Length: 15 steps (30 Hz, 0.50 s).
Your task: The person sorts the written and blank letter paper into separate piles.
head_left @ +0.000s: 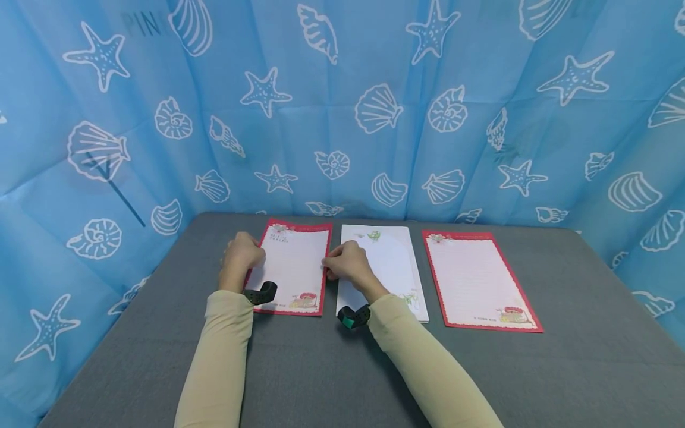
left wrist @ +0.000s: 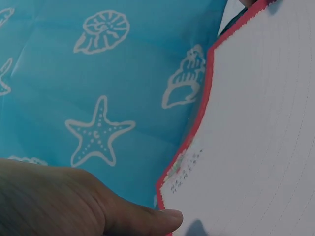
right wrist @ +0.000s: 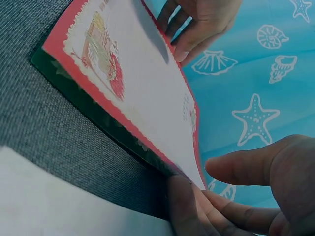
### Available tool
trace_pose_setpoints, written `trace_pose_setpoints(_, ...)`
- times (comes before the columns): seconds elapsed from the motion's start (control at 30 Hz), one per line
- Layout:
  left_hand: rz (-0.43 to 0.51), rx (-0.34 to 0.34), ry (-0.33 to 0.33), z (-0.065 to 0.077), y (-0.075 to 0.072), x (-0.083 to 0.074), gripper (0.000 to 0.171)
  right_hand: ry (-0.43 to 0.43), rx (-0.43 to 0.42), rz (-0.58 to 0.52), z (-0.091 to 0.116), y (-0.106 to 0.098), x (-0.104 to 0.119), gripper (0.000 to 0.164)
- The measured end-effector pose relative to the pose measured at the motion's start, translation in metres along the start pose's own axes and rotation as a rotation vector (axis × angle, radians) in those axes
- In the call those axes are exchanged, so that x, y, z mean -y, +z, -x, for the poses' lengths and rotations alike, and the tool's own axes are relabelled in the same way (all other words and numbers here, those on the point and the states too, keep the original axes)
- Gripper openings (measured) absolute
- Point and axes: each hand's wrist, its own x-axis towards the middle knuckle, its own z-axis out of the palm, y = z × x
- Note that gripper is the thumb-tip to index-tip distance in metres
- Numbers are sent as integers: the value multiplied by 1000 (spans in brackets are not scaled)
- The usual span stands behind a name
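A red-bordered sheet of letter paper [head_left: 291, 267] with a printed picture in its lower corner lies at the left, in front of the person. It bows upward in the right wrist view, above a dark green sheet [right wrist: 74, 93]. My left hand [head_left: 240, 255] pinches its left edge, the thumb [left wrist: 170, 219] on top. At the opposite edge is my right hand [head_left: 350, 264], its fingers [right wrist: 187, 201] against the paper and its thumb close above. Under the right hand in the head view lies white letter paper [head_left: 385, 255] with green leaf prints.
Another red-bordered sheet [head_left: 481, 285] lies to the right of the white paper. All of these lie on a grey cloth-covered table [head_left: 316, 380]. Behind the table hangs a blue curtain [head_left: 332, 119] with shells and starfish. Each wrist wears a black band [head_left: 261, 293].
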Motion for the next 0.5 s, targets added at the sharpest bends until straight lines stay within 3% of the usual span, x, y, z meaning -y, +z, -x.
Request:
trace_pose_setpoints(0.27,-12,25,-24,1,-1,-2,10,-3,-6,-2,2,-5,-3,15)
trace_pose_setpoints(0.5,-24,23,-5,3,0,-4,13,-5,-16,-34,6,-13,-4,14)
